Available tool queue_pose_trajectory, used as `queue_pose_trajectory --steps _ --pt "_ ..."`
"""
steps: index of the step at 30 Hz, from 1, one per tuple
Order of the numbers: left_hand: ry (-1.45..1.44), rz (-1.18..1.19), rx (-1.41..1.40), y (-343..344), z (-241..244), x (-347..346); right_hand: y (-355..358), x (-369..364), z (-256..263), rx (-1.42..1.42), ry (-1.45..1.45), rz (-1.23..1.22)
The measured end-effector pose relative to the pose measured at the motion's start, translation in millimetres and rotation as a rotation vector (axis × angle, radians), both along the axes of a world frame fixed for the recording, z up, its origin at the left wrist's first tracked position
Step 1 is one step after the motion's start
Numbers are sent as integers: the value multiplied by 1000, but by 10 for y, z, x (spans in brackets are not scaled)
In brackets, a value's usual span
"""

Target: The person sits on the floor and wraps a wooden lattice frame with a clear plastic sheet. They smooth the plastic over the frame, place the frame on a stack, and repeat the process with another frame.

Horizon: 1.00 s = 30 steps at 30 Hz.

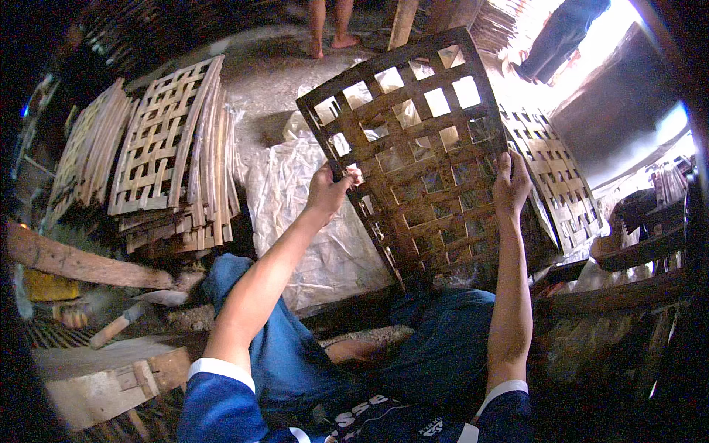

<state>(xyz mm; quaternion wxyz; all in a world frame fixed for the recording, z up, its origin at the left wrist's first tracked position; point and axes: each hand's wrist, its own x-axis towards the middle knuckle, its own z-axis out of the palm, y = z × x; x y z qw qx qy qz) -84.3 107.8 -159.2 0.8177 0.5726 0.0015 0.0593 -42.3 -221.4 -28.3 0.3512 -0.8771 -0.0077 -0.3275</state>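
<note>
A dark rectangular panel of woven flat strips [407, 160], open lattice within a frame, is tilted up in front of me. My left hand [329, 191] grips its left edge, thumb on the near face. On the opposite edge, my right hand [510, 180] has its thumb in front and the other fingers mostly hidden. The panel's lower end comes down near my knees. Beneath and left of it lies a crinkled translucent plastic sheet [316, 238]. A paler woven panel [554, 177] leans behind my right hand.
Stacked pale lattice panels [160, 138] stand at left, with another stack [83, 149] beyond. A curved wooden beam [88, 260], a wooden-handled blade [119, 324] and a wooden block [122, 385] are at lower left. One person's bare feet [332, 47] and another's dark-trousered legs [565, 39] are at the top.
</note>
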Motion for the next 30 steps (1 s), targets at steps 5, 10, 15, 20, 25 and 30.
queue_pose_trajectory --steps 5,10,15,20,25,30 --pt "98 167 122 -69 -69 68 24 -19 1 11 61 -19" --pt "154 -184 -54 -161 58 127 -284 44 -33 34 49 -108" --pt "89 -429 -5 -122 181 184 -623 66 -112 5 53 -136" --pt "50 -298 170 -81 195 59 -508 -7 -145 108 73 -89" --pt "-40 -134 150 -54 289 -23 -451 70 -169 101 97 -80" --pt "-137 -5 118 94 368 -41 -254 172 -193 61 57 -11"
